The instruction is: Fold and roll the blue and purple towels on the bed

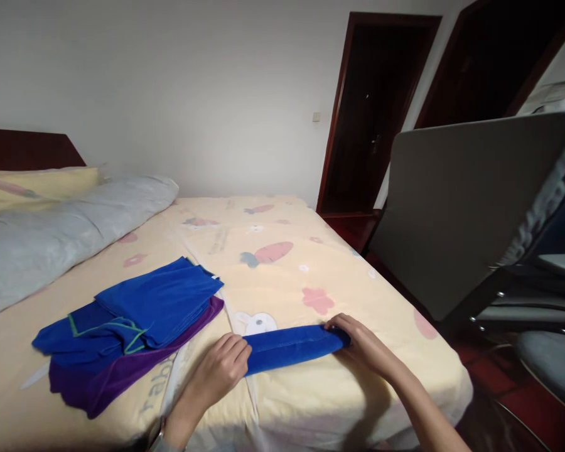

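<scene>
Pale walls and two dark wooden doorways back a bed (282,276) dressed in a cream sheet printed with carrots and flowers, with a grey duvet (61,232) bunched toward ten o'clock. Near the bed's front edge, at about six o'clock, lies a blue towel (292,347) rolled into a long narrow tube running crosswise. The left hand (221,367) curls its grip over the roll's left end, fingers clenched down on the cloth, while the right hand (362,342) presses on the right end with fingers wrapped around it; holding both ends this way likely keeps the roll tight and even. At nine o'clock from the roll, well apart from the hands, sits a pile of cloths (136,314), blue ones folded loosely over a purple one. At three o'clock, off the bed, a grey board (456,207) leans tilted beside chairs.
</scene>
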`<move>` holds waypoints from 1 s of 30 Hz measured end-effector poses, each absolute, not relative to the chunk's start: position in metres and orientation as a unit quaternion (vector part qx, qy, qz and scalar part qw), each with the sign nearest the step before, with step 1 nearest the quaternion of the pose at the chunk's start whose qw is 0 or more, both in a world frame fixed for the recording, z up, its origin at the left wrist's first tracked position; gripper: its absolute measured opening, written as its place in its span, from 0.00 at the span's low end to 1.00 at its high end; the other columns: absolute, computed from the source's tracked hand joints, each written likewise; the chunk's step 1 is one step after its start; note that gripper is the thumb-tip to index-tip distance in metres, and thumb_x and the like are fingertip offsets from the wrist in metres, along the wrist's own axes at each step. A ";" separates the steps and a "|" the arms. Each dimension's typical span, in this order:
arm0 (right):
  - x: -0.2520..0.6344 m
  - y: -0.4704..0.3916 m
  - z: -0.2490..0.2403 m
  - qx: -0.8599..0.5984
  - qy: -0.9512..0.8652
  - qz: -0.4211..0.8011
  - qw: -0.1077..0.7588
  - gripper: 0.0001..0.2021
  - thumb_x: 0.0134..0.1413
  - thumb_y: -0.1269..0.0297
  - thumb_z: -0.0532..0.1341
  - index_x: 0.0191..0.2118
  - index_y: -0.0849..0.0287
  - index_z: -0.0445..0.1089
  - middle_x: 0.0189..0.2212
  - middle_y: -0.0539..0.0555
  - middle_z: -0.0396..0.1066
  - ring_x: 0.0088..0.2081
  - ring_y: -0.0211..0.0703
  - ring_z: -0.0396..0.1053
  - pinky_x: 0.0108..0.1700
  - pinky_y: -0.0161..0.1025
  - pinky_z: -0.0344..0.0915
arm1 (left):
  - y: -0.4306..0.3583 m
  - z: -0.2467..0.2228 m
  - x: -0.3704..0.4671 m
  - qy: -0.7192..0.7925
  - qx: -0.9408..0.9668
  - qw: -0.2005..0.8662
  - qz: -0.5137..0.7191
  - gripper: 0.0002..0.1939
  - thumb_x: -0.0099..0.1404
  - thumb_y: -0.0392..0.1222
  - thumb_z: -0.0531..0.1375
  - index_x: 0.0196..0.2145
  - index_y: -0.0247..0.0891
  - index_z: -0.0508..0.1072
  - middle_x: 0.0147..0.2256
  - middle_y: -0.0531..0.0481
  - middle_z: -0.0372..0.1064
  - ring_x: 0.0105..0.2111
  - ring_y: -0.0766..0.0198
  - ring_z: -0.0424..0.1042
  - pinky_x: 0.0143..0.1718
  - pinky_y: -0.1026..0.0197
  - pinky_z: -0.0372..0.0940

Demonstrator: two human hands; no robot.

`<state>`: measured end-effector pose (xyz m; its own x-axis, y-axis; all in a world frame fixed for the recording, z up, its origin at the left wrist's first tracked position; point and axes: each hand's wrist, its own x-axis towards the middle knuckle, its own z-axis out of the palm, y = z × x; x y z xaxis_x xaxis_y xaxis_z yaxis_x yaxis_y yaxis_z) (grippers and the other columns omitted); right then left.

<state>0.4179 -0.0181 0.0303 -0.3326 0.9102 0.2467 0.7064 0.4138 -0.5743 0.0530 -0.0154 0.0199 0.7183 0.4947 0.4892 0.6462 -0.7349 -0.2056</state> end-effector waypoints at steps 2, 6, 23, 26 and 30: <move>0.419 -0.019 0.030 -0.502 -0.803 0.181 0.265 0.25 0.46 0.79 0.56 0.50 0.52 0.71 0.47 0.56 0.70 0.48 0.49 0.70 0.50 0.42 0.64 | -0.020 0.017 0.050 -0.321 -0.911 0.171 -0.192 0.12 0.64 0.26 0.54 0.38 0.37 0.73 0.35 0.46 0.75 0.38 0.55 0.74 0.43 0.50 0.71; 0.421 -0.018 0.029 -0.502 -0.808 0.176 0.254 0.27 0.47 0.78 0.56 0.53 0.50 0.73 0.48 0.57 0.69 0.48 0.50 0.70 0.50 0.43 0.66 | -0.023 0.013 0.041 -0.338 -0.912 0.114 -0.203 0.11 0.63 0.38 0.59 0.45 0.37 0.73 0.46 0.42 0.75 0.48 0.50 0.73 0.51 0.48 0.71; 0.423 -0.048 0.050 -0.568 -0.613 0.403 0.373 0.05 0.46 0.67 0.55 0.27 0.59 0.68 0.24 0.49 0.68 0.29 0.41 0.66 0.31 0.35 0.62 | -0.012 0.014 0.032 -0.473 -0.774 -0.290 -0.305 0.17 0.68 0.51 0.53 0.49 0.42 0.72 0.39 0.49 0.77 0.29 0.63 0.74 0.31 0.63 0.69; 0.422 -0.051 0.043 -0.570 -0.558 0.509 0.322 0.08 0.48 0.61 0.61 0.30 0.61 0.70 0.27 0.50 0.71 0.32 0.42 0.67 0.34 0.35 0.64 | -0.012 0.011 0.038 -0.488 -0.753 -0.317 -0.306 0.16 0.67 0.51 0.55 0.48 0.45 0.73 0.46 0.49 0.77 0.42 0.59 0.76 0.42 0.62 0.69; 0.419 -0.049 0.040 -0.539 -0.539 0.576 0.295 0.19 0.44 0.50 0.69 0.35 0.63 0.72 0.34 0.55 0.75 0.37 0.47 0.71 0.40 0.39 0.67 | -0.011 0.011 0.037 -0.505 -0.738 -0.343 -0.289 0.24 0.59 0.53 0.63 0.52 0.45 0.72 0.45 0.48 0.77 0.42 0.56 0.76 0.40 0.60 0.70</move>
<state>0.4191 -0.0488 0.0398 -0.2454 0.9208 -0.3032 0.2410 -0.2450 -0.9391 0.0370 -0.0111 0.0109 0.3239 0.9427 0.0800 0.5461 -0.2554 0.7978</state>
